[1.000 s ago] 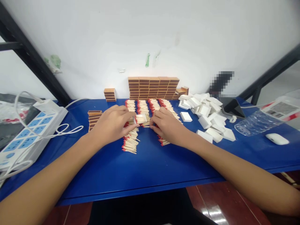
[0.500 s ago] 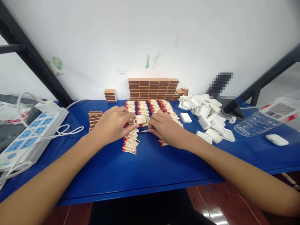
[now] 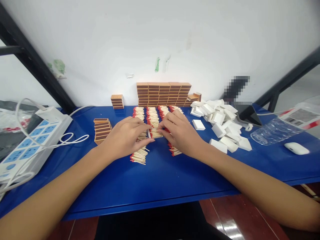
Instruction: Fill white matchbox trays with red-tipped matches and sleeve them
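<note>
My left hand point(image 3: 127, 135) holds a small white matchbox tray point(image 3: 149, 133) between thumb and fingers, tipped up on edge at the second row of matches point(image 3: 153, 117). Facing it, my right hand point(image 3: 178, 131) has thumb and fingertips closed at the plain ends of matches in that row; how many it grips is hidden. Red-tipped matches lie in several rows. The first row point(image 3: 139, 156) runs partly under my left hand, and the third row point(image 3: 163, 111) runs behind my right hand.
Brown matchbox sleeves point(image 3: 163, 95) are stacked along the wall. More sleeves stand at left point(image 3: 102, 130) and back left point(image 3: 117, 101). White trays point(image 3: 222, 120) are heaped at right, near a plastic bottle point(image 3: 272, 131) and white mouse point(image 3: 296, 148). A power strip point(image 3: 37, 143) lies left.
The tray in my left hand has turned from lying face up to standing on edge. My right fingertips have risen from a single match on the table to the second row.
</note>
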